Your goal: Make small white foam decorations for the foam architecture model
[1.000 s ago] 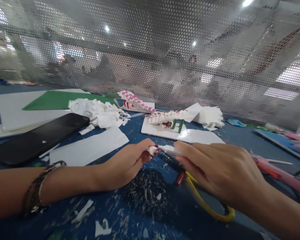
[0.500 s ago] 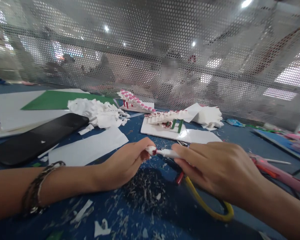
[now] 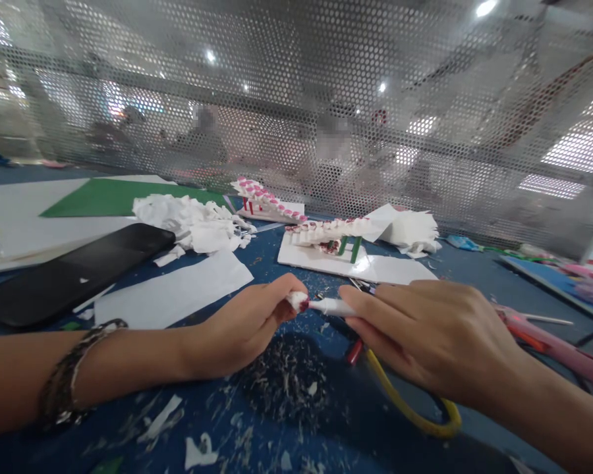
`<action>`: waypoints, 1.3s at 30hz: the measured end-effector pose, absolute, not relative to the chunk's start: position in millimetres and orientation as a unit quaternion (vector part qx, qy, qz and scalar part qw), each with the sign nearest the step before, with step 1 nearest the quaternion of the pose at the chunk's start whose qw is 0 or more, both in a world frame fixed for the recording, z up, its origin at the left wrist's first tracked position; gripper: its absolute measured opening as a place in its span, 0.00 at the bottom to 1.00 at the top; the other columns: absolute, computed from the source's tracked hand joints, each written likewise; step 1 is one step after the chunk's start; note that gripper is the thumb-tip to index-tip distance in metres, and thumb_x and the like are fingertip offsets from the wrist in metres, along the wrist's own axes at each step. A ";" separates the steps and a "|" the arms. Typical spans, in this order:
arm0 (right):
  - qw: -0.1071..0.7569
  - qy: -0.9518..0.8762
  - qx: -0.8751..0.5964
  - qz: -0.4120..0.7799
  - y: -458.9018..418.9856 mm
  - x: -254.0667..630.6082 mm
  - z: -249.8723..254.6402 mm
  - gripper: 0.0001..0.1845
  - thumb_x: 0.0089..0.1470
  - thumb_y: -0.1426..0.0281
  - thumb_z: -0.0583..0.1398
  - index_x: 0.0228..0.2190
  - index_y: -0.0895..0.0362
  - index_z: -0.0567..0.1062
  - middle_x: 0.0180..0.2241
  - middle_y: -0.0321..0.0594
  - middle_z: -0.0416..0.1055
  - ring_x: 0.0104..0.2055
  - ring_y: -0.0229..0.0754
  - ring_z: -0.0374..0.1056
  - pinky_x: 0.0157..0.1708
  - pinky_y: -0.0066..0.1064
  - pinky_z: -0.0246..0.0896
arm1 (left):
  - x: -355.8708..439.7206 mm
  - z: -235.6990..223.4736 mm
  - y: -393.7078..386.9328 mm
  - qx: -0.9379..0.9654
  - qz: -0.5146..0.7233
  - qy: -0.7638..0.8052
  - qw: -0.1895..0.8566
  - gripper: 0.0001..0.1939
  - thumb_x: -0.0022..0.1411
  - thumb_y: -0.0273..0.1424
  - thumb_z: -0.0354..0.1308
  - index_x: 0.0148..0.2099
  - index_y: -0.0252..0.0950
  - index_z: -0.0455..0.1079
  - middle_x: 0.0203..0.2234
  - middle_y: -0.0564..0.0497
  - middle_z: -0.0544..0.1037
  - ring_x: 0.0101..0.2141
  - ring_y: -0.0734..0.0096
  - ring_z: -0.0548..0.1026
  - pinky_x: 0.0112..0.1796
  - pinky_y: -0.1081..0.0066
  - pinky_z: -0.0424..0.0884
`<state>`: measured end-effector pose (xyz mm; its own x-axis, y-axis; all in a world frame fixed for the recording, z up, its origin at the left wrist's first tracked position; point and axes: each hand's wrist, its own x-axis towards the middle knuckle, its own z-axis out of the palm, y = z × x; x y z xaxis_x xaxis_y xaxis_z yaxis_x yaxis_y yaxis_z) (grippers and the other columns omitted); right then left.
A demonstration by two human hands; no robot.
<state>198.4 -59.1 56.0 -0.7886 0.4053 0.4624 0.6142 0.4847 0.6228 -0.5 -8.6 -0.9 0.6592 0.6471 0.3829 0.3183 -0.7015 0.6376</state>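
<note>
My left hand [image 3: 250, 326] is closed, pinching a small white paper piece [image 3: 297, 301] with dark red on its right end. Between the thumb and fingers of my right hand [image 3: 425, 326] is a white marker [image 3: 332, 307], lying nearly level, its pinkish tip pointing left. That tip meets the red end of the paper piece or sits right beside it. Just beyond the hands, a white folded-paper model [image 3: 326, 230] with dark red edges and green supports stands on a white board [image 3: 395, 268]. Below my right hand, a red cap-like piece [image 3: 354, 352] and a yellow curved handle or cord [image 3: 408, 408] partly show.
A black phone [image 3: 74, 273], a white paper strip [image 3: 178, 289] and a heap of cut paper [image 3: 192, 220] lie left. A pink-edged model [image 3: 267, 199] stands behind. A pink glue gun [image 3: 553, 342] lies right. Paper scraps litter the blue table [image 3: 375, 428]; perforated metal [image 3: 286, 99] closes the back.
The paper piece has turned slightly in my left fingers, and its red end now lies closer to the marker tip. Both hands keep almost the same places.
</note>
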 end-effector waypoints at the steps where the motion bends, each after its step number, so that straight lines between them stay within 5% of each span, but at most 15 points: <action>1: 0.127 -0.849 -0.300 -0.417 -58.9 198.7 56.0 0.11 0.56 0.67 0.49 0.32 0.56 0.69 0.14 0.29 0.64 0.14 0.32 0.55 0.17 0.28 0.40 | -0.7 -1.1 -8.5 0.871 0.302 0.276 0.272 0.07 0.60 0.27 0.36 0.30 0.37 0.52 0.19 0.57 0.60 0.21 0.76 0.59 0.25 0.76 0.55; 22: 0.161 -0.848 -0.324 -0.388 -55.7 195.1 48.7 0.14 0.58 0.68 0.45 0.31 0.57 0.68 0.14 0.30 0.64 0.14 0.32 0.56 0.16 0.27 0.40 | 0.4 -2.0 -7.5 0.836 0.311 0.265 0.365 0.11 0.62 0.29 0.34 0.29 0.36 0.52 0.19 0.58 0.58 0.19 0.79 0.56 0.24 0.76 0.56; 39: 0.148 -0.833 -0.335 -0.415 -55.3 196.0 47.0 0.15 0.58 0.67 0.45 0.29 0.56 0.70 0.13 0.30 0.63 0.13 0.32 0.56 0.16 0.28 0.40 | 0.2 0.8 -6.9 0.740 0.282 0.224 0.568 0.10 0.58 0.27 0.37 0.25 0.36 0.51 0.16 0.60 0.52 0.17 0.80 0.48 0.18 0.77 0.48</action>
<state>196.0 -55.3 47.0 -0.7316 0.4356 0.5244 0.6810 0.4299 0.5928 0.2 -6.9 0.8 0.7409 0.6517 0.1623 0.0124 -0.2549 0.9669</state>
